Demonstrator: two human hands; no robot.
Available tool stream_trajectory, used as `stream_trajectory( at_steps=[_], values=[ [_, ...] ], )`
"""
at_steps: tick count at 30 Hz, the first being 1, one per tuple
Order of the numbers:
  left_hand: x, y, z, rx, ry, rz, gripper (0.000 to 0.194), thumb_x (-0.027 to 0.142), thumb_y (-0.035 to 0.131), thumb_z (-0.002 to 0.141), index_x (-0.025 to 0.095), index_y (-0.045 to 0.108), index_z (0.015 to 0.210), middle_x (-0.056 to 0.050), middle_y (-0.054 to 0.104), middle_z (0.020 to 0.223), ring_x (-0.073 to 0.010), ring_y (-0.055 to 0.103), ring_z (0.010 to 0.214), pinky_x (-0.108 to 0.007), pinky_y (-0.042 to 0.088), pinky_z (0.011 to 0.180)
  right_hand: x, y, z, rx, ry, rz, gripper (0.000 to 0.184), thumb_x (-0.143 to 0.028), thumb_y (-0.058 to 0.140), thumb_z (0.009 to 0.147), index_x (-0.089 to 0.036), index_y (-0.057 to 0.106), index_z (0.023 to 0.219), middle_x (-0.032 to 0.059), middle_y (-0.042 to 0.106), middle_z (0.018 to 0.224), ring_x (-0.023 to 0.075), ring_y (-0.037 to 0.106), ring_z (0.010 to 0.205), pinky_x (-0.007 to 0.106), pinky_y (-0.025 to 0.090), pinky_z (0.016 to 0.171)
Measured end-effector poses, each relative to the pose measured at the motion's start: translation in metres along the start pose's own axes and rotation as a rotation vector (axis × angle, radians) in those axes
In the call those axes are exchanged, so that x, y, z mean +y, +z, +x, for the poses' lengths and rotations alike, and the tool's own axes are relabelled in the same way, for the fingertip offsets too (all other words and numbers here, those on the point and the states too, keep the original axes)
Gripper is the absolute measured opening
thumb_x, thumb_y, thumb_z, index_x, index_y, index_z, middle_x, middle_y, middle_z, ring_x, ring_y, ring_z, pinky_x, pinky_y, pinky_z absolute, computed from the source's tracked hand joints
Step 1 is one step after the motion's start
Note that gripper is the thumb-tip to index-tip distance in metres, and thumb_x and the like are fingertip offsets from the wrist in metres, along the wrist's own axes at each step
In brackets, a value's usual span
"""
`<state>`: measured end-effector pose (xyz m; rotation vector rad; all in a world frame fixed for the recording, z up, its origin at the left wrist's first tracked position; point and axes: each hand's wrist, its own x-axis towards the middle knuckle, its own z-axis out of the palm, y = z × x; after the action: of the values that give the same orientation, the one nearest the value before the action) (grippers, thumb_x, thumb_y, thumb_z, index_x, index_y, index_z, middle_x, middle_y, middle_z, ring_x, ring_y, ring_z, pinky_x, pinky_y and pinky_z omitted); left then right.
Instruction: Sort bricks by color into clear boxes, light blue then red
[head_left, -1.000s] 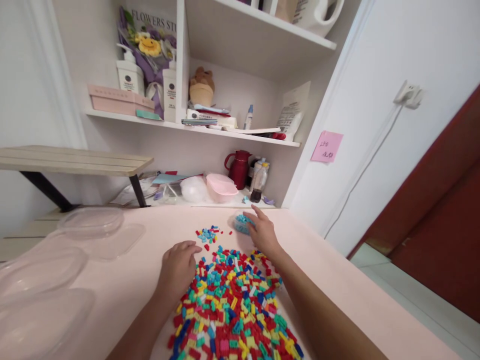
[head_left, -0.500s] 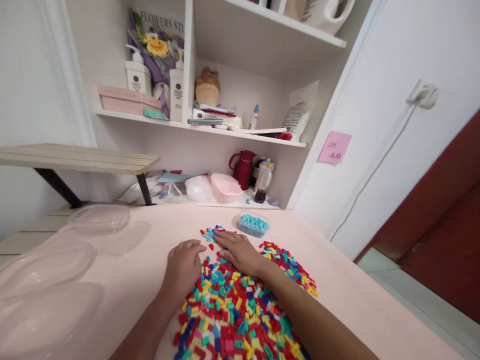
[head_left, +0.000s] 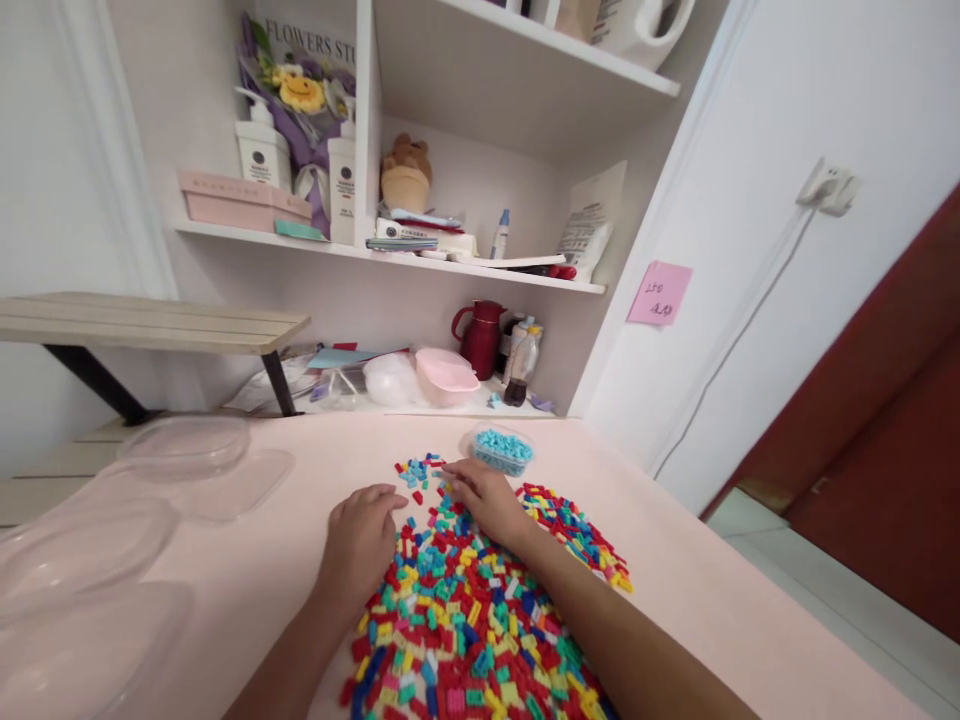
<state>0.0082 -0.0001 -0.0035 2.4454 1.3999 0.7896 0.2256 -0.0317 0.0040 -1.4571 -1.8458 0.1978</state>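
Observation:
A large spread of small toy building bricks [head_left: 465, 620] in red, yellow, green, blue and other colours lies on the pink tabletop. My right hand [head_left: 487, 500] is over its far end, palm down, fingers stretched forward and thumb apart; nothing shows in it. Just left of those fingertips is a small cluster of mostly blue bricks [head_left: 412, 471]. Beyond the right hand stands a clear plastic tub [head_left: 501, 452] filled with light blue bricks. My left hand [head_left: 360, 535] rests at the left edge of the spread, fingers loosely bent and apart, apparently holding nothing.
A separate pile of mixed bricks [head_left: 577, 535] lies right of my right forearm. Several clear containers and lids [head_left: 184, 447] are on the left. A wooden rack [head_left: 150, 325] stands at the back left, shelves [head_left: 480, 275] behind, with a red jug [head_left: 481, 340] and bottles [head_left: 523, 365].
My right hand has drawn back to the right from the small cluster, uncovering more of it, and its fingers look narrower together. My left hand stays nearly in place. The view has shifted slightly.

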Motion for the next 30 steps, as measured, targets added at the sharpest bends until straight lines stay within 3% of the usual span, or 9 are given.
stream_trajectory(
  at_steps=[4,9,13,19,24,30],
  values=[
    [0.0009,-0.0010,-0.0007,0.000,0.001,-0.005,0.042,0.006,0.042,0.084,0.026,0.074,0.102,-0.003,0.070,0.122,-0.0190,0.058,0.119,-0.039,0.040,0.106,-0.0001,0.0022,-0.0004,-0.009,-0.004,-0.045,0.026,-0.020,0.055,0.089,-0.022,0.070,0.110,0.0071,0.072,0.109,0.0232,0.064,0.103,0.039,0.047,0.096],
    [0.0014,-0.0014,-0.0011,0.013,0.000,-0.024,0.042,0.006,0.042,0.084,0.026,0.075,0.101,-0.003,0.070,0.121,-0.0199,0.059,0.118,-0.040,0.040,0.105,0.0049,0.0020,-0.0012,-0.001,0.125,0.083,0.031,-0.019,0.047,0.091,-0.023,0.068,0.113,0.0023,0.075,0.088,0.0192,0.070,0.079,0.034,0.055,0.078],
    [0.0023,-0.0018,-0.0014,0.003,-0.005,-0.022,0.041,0.006,0.042,0.084,0.025,0.074,0.101,-0.003,0.069,0.122,-0.0200,0.058,0.119,-0.039,0.039,0.105,0.0070,0.0020,-0.0010,0.041,0.068,0.006,0.026,-0.018,0.052,0.089,-0.023,0.070,0.107,0.0040,0.074,0.101,0.0211,0.067,0.094,0.036,0.052,0.086],
    [0.0036,-0.0030,-0.0018,-0.001,-0.009,-0.011,0.041,0.006,0.042,0.084,0.026,0.074,0.101,-0.002,0.069,0.123,-0.0190,0.058,0.119,-0.038,0.039,0.105,0.0043,0.0015,-0.0004,0.001,-0.013,-0.028,0.017,-0.013,0.059,0.085,-0.021,0.074,0.089,0.0051,0.073,0.093,0.0206,0.066,0.092,0.035,0.050,0.087],
    [0.0049,-0.0039,-0.0020,-0.002,-0.020,-0.010,0.040,0.006,0.043,0.084,0.026,0.074,0.100,-0.002,0.070,0.122,-0.0196,0.059,0.118,-0.038,0.039,0.104,0.0025,-0.0013,-0.0008,-0.024,0.002,0.096,0.023,-0.016,0.056,0.088,-0.025,0.076,0.095,0.0022,0.075,0.097,0.0191,0.068,0.094,0.034,0.052,0.089],
    [0.0045,-0.0033,-0.0016,-0.005,-0.006,-0.011,0.041,0.006,0.043,0.083,0.026,0.074,0.101,-0.003,0.070,0.121,-0.0194,0.059,0.118,-0.038,0.039,0.105,0.0020,0.0020,-0.0013,-0.053,-0.068,-0.061,0.031,-0.010,0.056,0.085,-0.029,0.076,0.099,0.0018,0.074,0.107,0.0206,0.066,0.105,0.039,0.048,0.097]
  ],
)
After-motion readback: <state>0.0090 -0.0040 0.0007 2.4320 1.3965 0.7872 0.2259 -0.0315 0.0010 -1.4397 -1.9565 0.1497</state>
